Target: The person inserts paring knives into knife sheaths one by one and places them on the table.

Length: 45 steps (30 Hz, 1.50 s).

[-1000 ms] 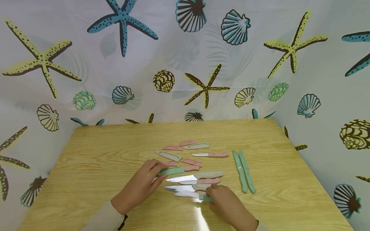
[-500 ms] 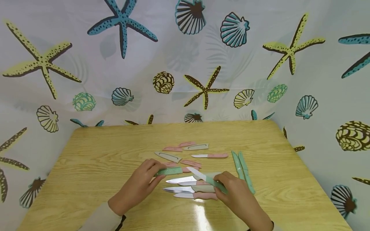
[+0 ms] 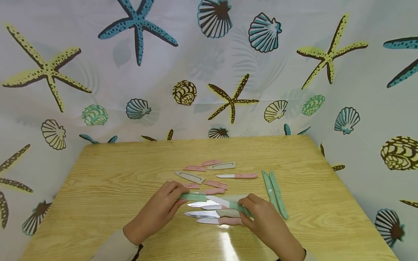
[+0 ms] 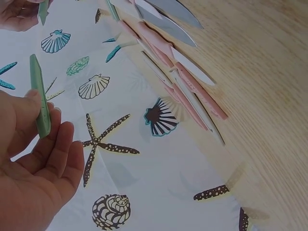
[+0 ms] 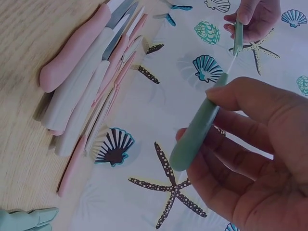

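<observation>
My left hand (image 3: 160, 206) pinches a green knife sheath (image 3: 194, 197) between thumb and fingers, its mouth facing right. In my right hand (image 3: 267, 221) is a green-handled knife (image 3: 241, 208), gripped by the handle (image 5: 196, 132) with its pale blade pointing left. The blade tip is right at the sheath's mouth. Below them on the table lie bare knives, among them a grey-handled knife (image 3: 228, 213) and a pink-handled knife (image 3: 231, 221), blades to the left. Another pink-handled knife (image 3: 214, 191) lies just behind the sheath.
Loose pink sheaths (image 3: 217, 185) and grey sheaths (image 3: 222, 166) lie farther back on the wooden table (image 3: 124, 166). Near them is a pink-handled knife (image 3: 246, 175). Two green sheathed knives (image 3: 278, 195) lie at the right. A shell-patterned cloth (image 3: 163, 119) hangs behind the table.
My right hand has lifted the green-handled knife from the row and brought its blade left to the sheath. My left hand has stayed nearly still, the sheath shifting slightly.
</observation>
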Motion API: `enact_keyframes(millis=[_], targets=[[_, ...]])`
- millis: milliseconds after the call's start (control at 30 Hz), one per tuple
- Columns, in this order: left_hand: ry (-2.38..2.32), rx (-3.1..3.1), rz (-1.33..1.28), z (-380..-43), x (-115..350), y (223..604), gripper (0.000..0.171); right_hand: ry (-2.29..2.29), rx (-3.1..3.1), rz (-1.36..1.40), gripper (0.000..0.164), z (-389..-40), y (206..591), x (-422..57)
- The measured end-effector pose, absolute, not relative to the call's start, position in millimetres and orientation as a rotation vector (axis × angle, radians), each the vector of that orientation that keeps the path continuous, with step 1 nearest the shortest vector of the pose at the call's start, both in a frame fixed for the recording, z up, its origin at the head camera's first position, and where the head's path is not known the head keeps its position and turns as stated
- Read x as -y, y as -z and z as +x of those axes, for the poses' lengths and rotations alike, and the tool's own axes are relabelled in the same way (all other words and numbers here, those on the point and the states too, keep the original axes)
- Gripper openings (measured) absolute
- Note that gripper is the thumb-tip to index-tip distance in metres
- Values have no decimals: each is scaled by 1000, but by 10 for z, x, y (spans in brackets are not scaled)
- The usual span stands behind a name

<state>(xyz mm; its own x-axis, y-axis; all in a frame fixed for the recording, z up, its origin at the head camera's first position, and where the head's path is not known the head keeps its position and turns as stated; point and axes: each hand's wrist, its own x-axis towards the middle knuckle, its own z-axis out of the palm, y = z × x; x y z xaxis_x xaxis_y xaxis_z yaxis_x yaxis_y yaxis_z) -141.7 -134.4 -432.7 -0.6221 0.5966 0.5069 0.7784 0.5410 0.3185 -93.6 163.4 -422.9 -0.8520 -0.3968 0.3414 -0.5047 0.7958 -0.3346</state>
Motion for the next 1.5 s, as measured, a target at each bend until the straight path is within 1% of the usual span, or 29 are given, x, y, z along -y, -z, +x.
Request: enact_keyframes(millis=[367,567,800,933,1033,1133,1500], targets=[[631,2340,-1197,-1401,1299,4372,25,-514,2780,823,24,-926,4194,-1649],[627,2305,-1248,-1402,1251,4390,18,-507,2751,860,25,-940,4179,-1626],[636,2270,-1287,-1395,1131,4409,26,-494,2657,941,24,-974,4182,-1524],[631,2271,-1309,-1381,1092,4446,21,-499,2583,978,26,-985,4188,-1466],[608,2261,-1322,-1373,1079,4472,20,-483,2565,985,35,-987,4199,-1438],[600,2253,-1329,-1371,1074,4477,20,-459,2587,984,39,-990,4218,-1424],[602,2234,-1345,-1375,1075,4474,18,-440,2650,946,38,-995,4283,-1416]])
